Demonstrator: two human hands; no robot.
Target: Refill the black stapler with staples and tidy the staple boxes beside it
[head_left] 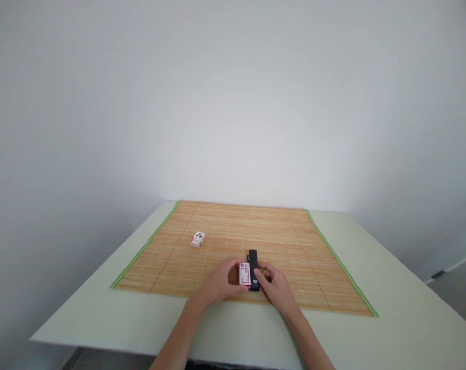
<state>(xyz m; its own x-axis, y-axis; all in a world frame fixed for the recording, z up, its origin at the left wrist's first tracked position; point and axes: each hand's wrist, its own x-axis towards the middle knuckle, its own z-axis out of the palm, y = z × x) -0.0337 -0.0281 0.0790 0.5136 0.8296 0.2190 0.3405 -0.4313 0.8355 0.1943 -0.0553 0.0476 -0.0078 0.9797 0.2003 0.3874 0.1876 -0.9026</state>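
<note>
My left hand (pixel 219 282) curls round a small red and white box (pixel 245 274) near the front edge of the bamboo mat (pixel 287 241). Right beside the box lies a black stapler (pixel 253 263), pointing away from me. My right hand (pixel 276 283) grips the near end of the stapler, fingers bent over it. A second small red and white box (pixel 197 239) lies alone on the mat, farther back and to the left.
The mat has green side borders and covers most of a pale table (pixel 402 308). A white wall rises behind the table's far edge. At the right, floor and a baseboard (pixel 445 272) show.
</note>
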